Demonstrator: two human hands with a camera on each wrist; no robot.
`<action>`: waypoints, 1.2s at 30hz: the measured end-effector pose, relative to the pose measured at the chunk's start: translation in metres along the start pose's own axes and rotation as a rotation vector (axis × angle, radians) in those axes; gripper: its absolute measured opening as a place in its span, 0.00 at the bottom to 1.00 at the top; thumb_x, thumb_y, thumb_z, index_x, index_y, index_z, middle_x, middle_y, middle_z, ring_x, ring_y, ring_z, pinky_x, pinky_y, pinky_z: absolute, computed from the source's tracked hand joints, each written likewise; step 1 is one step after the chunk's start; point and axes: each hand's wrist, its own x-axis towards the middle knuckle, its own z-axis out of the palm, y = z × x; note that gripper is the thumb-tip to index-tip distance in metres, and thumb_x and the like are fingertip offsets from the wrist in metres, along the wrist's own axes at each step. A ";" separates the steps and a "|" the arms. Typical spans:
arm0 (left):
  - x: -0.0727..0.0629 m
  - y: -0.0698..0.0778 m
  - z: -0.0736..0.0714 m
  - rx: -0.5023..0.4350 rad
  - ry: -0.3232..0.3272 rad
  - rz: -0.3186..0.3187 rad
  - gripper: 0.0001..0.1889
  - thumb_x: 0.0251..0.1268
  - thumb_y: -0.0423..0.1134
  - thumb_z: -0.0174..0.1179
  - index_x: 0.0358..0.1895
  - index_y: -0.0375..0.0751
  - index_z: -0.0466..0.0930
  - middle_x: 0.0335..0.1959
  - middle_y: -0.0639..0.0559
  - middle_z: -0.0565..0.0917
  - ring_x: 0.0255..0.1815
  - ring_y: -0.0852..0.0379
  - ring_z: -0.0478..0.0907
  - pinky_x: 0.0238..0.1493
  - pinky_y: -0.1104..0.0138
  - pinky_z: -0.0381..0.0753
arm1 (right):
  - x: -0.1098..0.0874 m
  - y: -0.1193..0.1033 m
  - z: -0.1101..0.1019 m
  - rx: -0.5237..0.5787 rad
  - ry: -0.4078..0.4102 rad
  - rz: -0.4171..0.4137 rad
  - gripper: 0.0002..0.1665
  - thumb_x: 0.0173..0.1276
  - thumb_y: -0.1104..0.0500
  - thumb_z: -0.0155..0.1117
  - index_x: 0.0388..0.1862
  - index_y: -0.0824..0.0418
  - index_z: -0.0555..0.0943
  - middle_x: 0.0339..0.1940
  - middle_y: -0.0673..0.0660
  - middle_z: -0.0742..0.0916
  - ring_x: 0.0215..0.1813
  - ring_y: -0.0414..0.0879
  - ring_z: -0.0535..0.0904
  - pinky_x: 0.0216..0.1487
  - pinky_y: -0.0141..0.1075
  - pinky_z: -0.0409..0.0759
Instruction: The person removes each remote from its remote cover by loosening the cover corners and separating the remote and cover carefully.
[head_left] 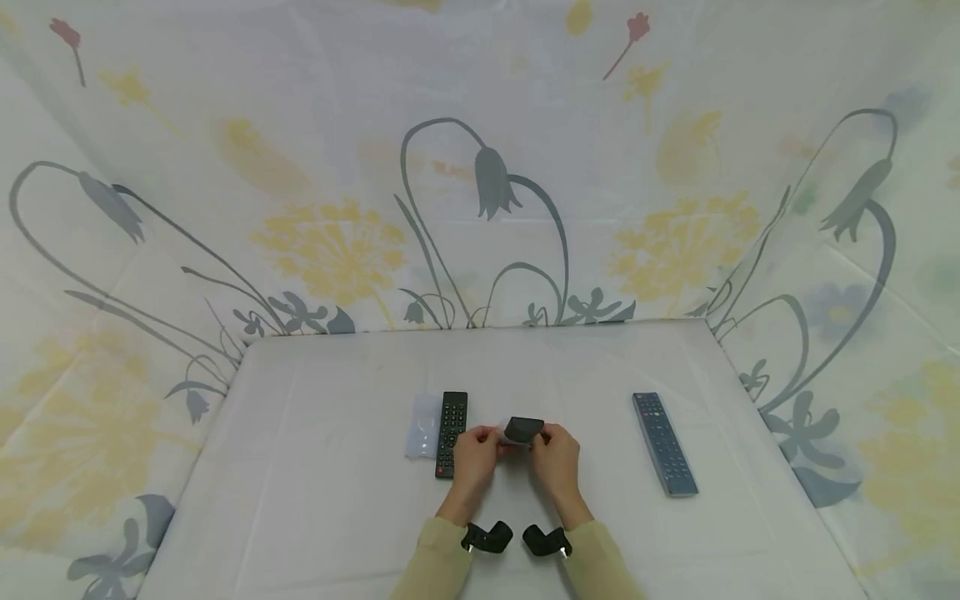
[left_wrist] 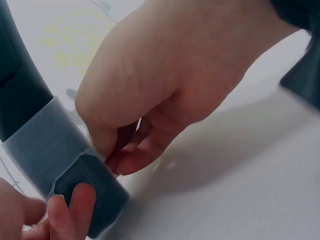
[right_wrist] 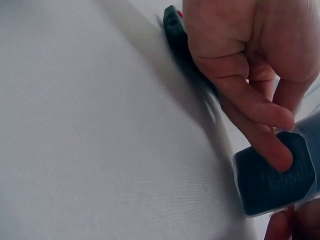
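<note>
Between both hands, a dark remote control (head_left: pixel 524 429) is held tilted over the table, partly inside a translucent plastic cover (left_wrist: pixel 47 145). Small print shows on the dark end of the remote in both wrist views. My left hand (head_left: pixel 476 458) grips this end, with fingertips (right_wrist: pixel 281 159) against the printed face. From the other side, my right hand (head_left: pixel 557 458) pinches at the cover's edge with thumb and fingers bent together; its fingertips are partly hidden in the left wrist view.
Just left of my left hand lies a black remote (head_left: pixel 452 433), beside a flat, clear plastic cover (head_left: pixel 423 427). A bluish remote (head_left: pixel 666 446) lies farther right. The white table (head_left: pixel 322 500) is enclosed by a flower-patterned cloth (head_left: pixel 517 75).
</note>
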 end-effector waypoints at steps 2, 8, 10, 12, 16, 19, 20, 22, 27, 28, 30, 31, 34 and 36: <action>-0.001 -0.002 0.000 -0.061 -0.030 -0.018 0.16 0.76 0.43 0.55 0.42 0.31 0.84 0.29 0.48 0.86 0.30 0.55 0.84 0.38 0.61 0.80 | 0.001 0.001 0.001 0.005 0.003 0.007 0.05 0.63 0.71 0.64 0.27 0.70 0.83 0.21 0.56 0.84 0.23 0.44 0.77 0.26 0.35 0.74; -0.004 0.003 0.003 -0.258 -0.086 -0.085 0.23 0.79 0.48 0.49 0.50 0.25 0.79 0.35 0.42 0.87 0.34 0.52 0.86 0.43 0.60 0.82 | 0.004 -0.001 0.004 -0.010 0.033 0.010 0.03 0.64 0.70 0.68 0.31 0.70 0.85 0.24 0.57 0.84 0.27 0.47 0.77 0.30 0.39 0.75; -0.003 0.005 0.004 -0.292 -0.073 -0.097 0.22 0.79 0.47 0.50 0.49 0.25 0.79 0.35 0.42 0.86 0.32 0.54 0.86 0.40 0.62 0.83 | 0.005 -0.001 0.005 -0.002 0.039 0.007 0.03 0.64 0.70 0.67 0.31 0.70 0.85 0.24 0.57 0.84 0.27 0.47 0.77 0.30 0.40 0.75; -0.002 0.006 0.006 -0.320 -0.052 -0.104 0.20 0.78 0.45 0.52 0.46 0.26 0.79 0.32 0.44 0.84 0.29 0.57 0.84 0.38 0.63 0.83 | 0.005 0.000 0.005 0.014 0.034 0.019 0.04 0.65 0.69 0.66 0.31 0.70 0.85 0.22 0.56 0.84 0.26 0.46 0.77 0.30 0.39 0.75; -0.001 0.004 0.010 -0.367 -0.013 -0.110 0.17 0.77 0.42 0.55 0.40 0.27 0.79 0.28 0.46 0.78 0.25 0.60 0.82 0.34 0.66 0.83 | 0.004 0.004 0.007 0.034 0.025 0.052 0.05 0.67 0.68 0.65 0.32 0.68 0.86 0.21 0.54 0.84 0.25 0.44 0.79 0.30 0.37 0.76; 0.000 0.003 0.011 -0.373 0.012 -0.110 0.15 0.76 0.40 0.55 0.39 0.27 0.79 0.27 0.48 0.76 0.24 0.60 0.81 0.32 0.67 0.83 | 0.004 0.005 0.008 0.028 0.022 0.053 0.05 0.68 0.67 0.65 0.35 0.67 0.86 0.23 0.53 0.85 0.27 0.44 0.79 0.32 0.38 0.76; 0.000 0.004 0.011 -0.366 0.019 -0.104 0.15 0.76 0.40 0.55 0.39 0.27 0.78 0.27 0.48 0.76 0.24 0.60 0.81 0.32 0.67 0.83 | 0.004 0.004 0.007 0.027 0.021 0.050 0.05 0.69 0.67 0.64 0.37 0.67 0.86 0.24 0.53 0.85 0.28 0.44 0.79 0.33 0.38 0.76; 0.000 0.004 0.012 -0.359 0.031 -0.103 0.15 0.76 0.40 0.55 0.39 0.27 0.78 0.28 0.47 0.76 0.24 0.60 0.81 0.31 0.68 0.83 | 0.003 0.002 0.006 0.034 0.020 0.049 0.06 0.70 0.66 0.63 0.41 0.66 0.85 0.26 0.54 0.85 0.30 0.45 0.78 0.34 0.39 0.75; -0.001 0.004 0.013 -0.335 0.040 -0.116 0.15 0.76 0.40 0.55 0.43 0.26 0.78 0.29 0.45 0.79 0.25 0.59 0.81 0.32 0.67 0.83 | 0.001 -0.007 -0.003 0.165 -0.046 0.143 0.12 0.75 0.62 0.58 0.49 0.67 0.84 0.35 0.59 0.87 0.36 0.47 0.81 0.38 0.38 0.78; -0.001 0.005 0.013 -0.333 0.039 -0.117 0.15 0.77 0.40 0.55 0.44 0.26 0.78 0.30 0.44 0.79 0.26 0.59 0.81 0.32 0.67 0.83 | 0.001 -0.008 -0.005 0.220 -0.073 0.185 0.13 0.75 0.61 0.58 0.50 0.67 0.83 0.38 0.59 0.88 0.38 0.47 0.82 0.39 0.36 0.79; -0.001 0.005 0.012 -0.326 0.038 -0.119 0.16 0.77 0.41 0.55 0.44 0.26 0.78 0.30 0.44 0.79 0.26 0.58 0.81 0.33 0.66 0.83 | 0.002 -0.009 -0.007 0.335 -0.126 0.269 0.15 0.75 0.60 0.58 0.52 0.69 0.82 0.43 0.61 0.87 0.41 0.46 0.82 0.41 0.34 0.79; -0.001 0.006 0.011 -0.322 0.036 -0.123 0.16 0.77 0.41 0.54 0.44 0.26 0.78 0.30 0.44 0.79 0.26 0.59 0.81 0.33 0.66 0.84 | 0.003 -0.010 -0.008 0.389 -0.148 0.315 0.15 0.75 0.60 0.59 0.52 0.70 0.82 0.44 0.60 0.87 0.42 0.45 0.82 0.42 0.33 0.79; -0.002 0.007 0.009 -0.296 0.024 -0.138 0.16 0.77 0.42 0.54 0.42 0.27 0.78 0.28 0.46 0.77 0.23 0.59 0.80 0.31 0.66 0.83 | 0.004 -0.010 -0.010 0.504 -0.175 0.414 0.16 0.73 0.61 0.61 0.52 0.72 0.82 0.45 0.59 0.87 0.42 0.43 0.80 0.43 0.31 0.78; -0.003 0.007 0.008 -0.279 0.012 -0.146 0.16 0.77 0.42 0.54 0.40 0.27 0.78 0.27 0.48 0.76 0.22 0.59 0.79 0.30 0.66 0.83 | 0.005 -0.009 -0.009 0.517 -0.167 0.428 0.16 0.72 0.62 0.62 0.51 0.74 0.82 0.44 0.58 0.87 0.40 0.41 0.80 0.41 0.31 0.78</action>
